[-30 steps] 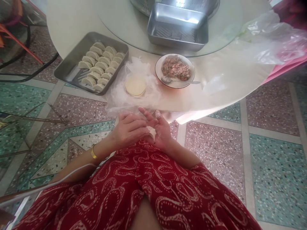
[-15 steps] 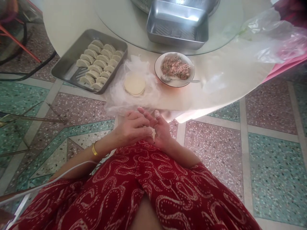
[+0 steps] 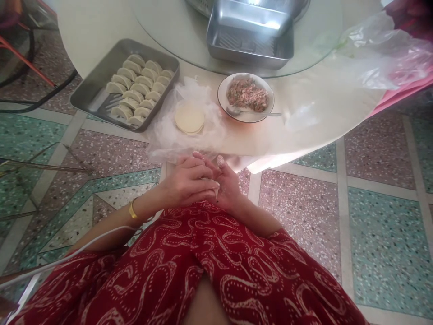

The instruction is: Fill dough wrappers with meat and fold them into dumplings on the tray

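Observation:
A dumpling (image 3: 216, 192) is between my two hands, just in front of the table edge; only its pale dough edge shows, and the rest is hidden by fingers. My left hand (image 3: 192, 183), with a gold bracelet on the wrist, curls its fingers over the dumpling from the left. Beneath and to the right, my right hand (image 3: 230, 185) supports it against the palm, its thumb raised and floury. Beyond my hands, a stack of round dumpling wrappers (image 3: 189, 117) lies on a plastic bag (image 3: 158, 142). A bowl (image 3: 222, 97) of minced filling (image 3: 248, 93) stands to the right.
A metal tray (image 3: 91, 101) with rows of folded dumplings (image 3: 133, 99) stands at the left. A spoon (image 3: 260, 113) rests in the bowl. Another metal pan (image 3: 250, 58) sits on the glass turntable (image 3: 172, 40). Clear plastic bags (image 3: 382, 58) lie at the right edge.
My left fingers have shifted slightly to the right along the dumpling, covering more of its edge. My right hand stays almost still.

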A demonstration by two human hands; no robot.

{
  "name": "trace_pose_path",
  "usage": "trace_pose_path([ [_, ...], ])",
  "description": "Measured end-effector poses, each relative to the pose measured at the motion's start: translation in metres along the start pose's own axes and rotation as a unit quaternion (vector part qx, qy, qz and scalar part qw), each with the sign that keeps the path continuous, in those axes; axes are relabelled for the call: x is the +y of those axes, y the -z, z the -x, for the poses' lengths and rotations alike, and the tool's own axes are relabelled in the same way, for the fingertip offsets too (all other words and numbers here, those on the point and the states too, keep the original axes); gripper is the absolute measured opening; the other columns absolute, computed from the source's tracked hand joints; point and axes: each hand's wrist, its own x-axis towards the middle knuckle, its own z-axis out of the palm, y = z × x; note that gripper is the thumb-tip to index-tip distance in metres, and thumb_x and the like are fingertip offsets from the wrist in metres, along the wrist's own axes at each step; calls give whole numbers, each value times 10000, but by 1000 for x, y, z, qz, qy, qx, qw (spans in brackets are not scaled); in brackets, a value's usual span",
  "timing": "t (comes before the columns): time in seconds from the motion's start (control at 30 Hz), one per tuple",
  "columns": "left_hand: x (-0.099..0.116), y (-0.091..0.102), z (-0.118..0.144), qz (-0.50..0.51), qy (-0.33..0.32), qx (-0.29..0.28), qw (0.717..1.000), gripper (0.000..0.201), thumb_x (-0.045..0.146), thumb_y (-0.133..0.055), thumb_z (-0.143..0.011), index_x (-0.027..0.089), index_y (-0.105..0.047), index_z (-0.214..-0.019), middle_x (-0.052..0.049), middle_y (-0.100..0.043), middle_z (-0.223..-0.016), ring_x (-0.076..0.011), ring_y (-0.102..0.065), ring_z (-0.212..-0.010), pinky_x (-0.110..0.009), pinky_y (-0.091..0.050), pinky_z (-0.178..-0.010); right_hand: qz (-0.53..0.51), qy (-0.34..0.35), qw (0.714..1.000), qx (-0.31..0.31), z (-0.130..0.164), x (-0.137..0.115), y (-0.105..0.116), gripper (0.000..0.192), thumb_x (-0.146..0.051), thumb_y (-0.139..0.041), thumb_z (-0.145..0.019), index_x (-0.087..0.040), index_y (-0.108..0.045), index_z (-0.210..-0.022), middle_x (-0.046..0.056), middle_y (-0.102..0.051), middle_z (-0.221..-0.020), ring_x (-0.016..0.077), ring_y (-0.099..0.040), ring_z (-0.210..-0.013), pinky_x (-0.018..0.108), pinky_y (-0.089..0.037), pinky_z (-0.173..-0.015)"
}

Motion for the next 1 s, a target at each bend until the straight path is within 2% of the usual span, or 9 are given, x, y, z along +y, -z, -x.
trace_pose_path([
  [0.2, 1, 0, -5, -12, -27, 32, 999, 126, 391, -552, -935, 305, -639, -965, 7, -666, -949, -202, -549, -903, -380, -409, -801, -8, -6, 1000, 0, 1, -1, -3, 496, -435, -208, -1007, -186, -573, -1233, -8, -716, -863, 54, -499, -479, 159, -474, -445],
  [0.33, 1, -1, -4, -23, -31, 40, 998, 129, 385, -545, -942, 302, -641, -959, 7, -670, -935, -207, -551, -910, -385, -394, -801, -3, -3, 1000, 0, 0, -1, 0, 455, -442, -272, -991, -204, -578, -1229, -4, -710, -845, 66, -467, -453, 171, -455, -409],
  [0.5, 0, -2, -1, -17, -34, 28, 999, 168, 417, -541, -940, 307, -651, -1002, 3, -672, -959, -213, -558, -945, -388, -397, -827, 5, -8, 1000, 4, 1, -1, -1, 456, -457, -280, -987, -201, -584, -1210, 21, -716, -951, 91, -575, -572, 190, -507, -457],
  [0.67, 0, -4, -1, -30, -39, 33, 998, 146, 409, -560, -934, 306, -653, -980, 9, -674, -1002, -213, -556, -952, -394, -388, -812, -9, -3, 999, -33, 0, 0, 1, 467, -454, -287, -986, -186, -601, -1205, 12, -725, -926, 83, -589, -547, 193, -528, -483],
  [0.77, 1, -3, -2, -29, -37, 28, 998, 148, 408, -547, -942, 308, -647, -985, 10, -677, -1014, -208, -563, -950, -391, -401, -819, -1, 0, 999, -32, 0, 1, 2, 474, -454, -288, -979, -182, -603, -1207, 24, -723, -980, 91, -610, -612, 191, -526, -499],
  [0.87, 2, 2, -1, -20, -25, 50, 998, 160, 414, -560, -935, 313, -633, -1037, 11, -680, -988, -206, -575, -933, -382, -419, -820, 10, 3, 1000, -26, 1, 0, 2, 477, -470, -299, -974, -191, -585, -1233, 22, -717, -1005, 97, -624, -681, 191, -523, -526],
  [1.0, 2, 9, 4, -37, 1, 74, 997, 120, 330, -585, -930, 293, -625, -1037, 11, -687, -960, -202, -596, -903, -387, -422, -806, 12, -1, 999, -42, 2, -2, 6, 465, -504, -432, -925, -222, -566, -1270, 3, -709, -948, 102, -614, -664, 206, -544, -553],
])
